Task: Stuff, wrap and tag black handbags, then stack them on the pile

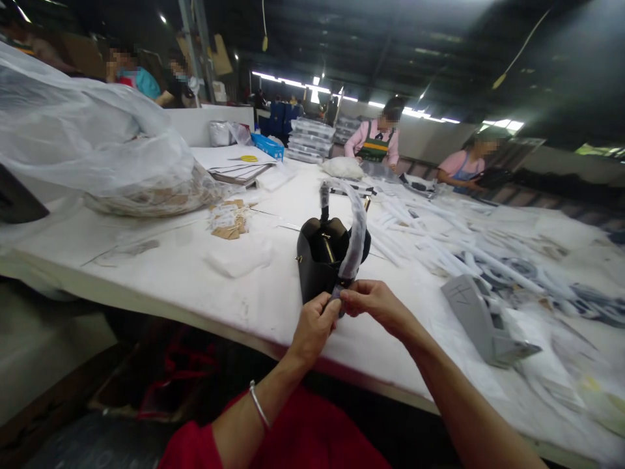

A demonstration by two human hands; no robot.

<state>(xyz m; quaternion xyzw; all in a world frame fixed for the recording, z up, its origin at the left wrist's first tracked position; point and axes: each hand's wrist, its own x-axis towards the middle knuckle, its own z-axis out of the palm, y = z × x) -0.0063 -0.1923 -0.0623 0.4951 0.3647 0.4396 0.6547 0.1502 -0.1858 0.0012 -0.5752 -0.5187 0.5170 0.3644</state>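
Note:
A small black handbag (315, 264) stands open-topped on the white table, close to its front edge. Clear or whitish wrapping covers its arched handle (357, 228). At the near base of the handle, my left hand (315, 322) is closed, thumb and fingers pinching the wrapped end. My right hand (374, 301) touches the same spot from the right, its thumb and forefinger pressed together on the wrapped handle end. The fingertips of both hands nearly meet and partly hide what lies between them.
On the white table (234, 286) a grey tape dispenser (481, 319) stands at right, near wrapped strips (449, 260). Plastic-covered bundles (151, 189) lie at left. Yellow scissors (248, 158) rest on sheets beside a blue basket (268, 146). Several people work beyond.

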